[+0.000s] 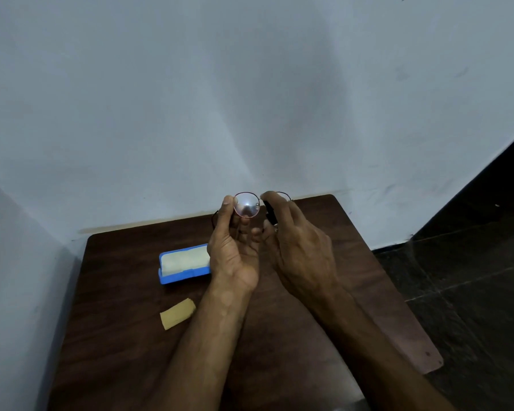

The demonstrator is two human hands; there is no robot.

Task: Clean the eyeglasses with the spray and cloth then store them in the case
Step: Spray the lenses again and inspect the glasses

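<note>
The eyeglasses are at the centre of the frame, raised above the far edge of the table and standing upright with the lenses facing you. The frame is thin, round metal wire. The left lens shows a bright reflection; the right lens is mostly hidden behind your right hand.

Your left hand pinches the eyeglasses at the left lens rim, thumb on the outer edge and fingertips behind and below the lens. The palm faces you.

Your right hand is just right of the left lens, back of the hand toward you. Its fingers are curled round a small black bottle, held upright with the index finger bent over the top. The bottle sits just beside the bridge of the eyeglasses.

The blue case lies open on the table, left of your left wrist, showing a pale lining. The folded yellow cloth lies below the case, toward the lower left, apart from it.

The dark wooden table stands against a white wall. A dark tiled floor fills the right of the frame.
</note>
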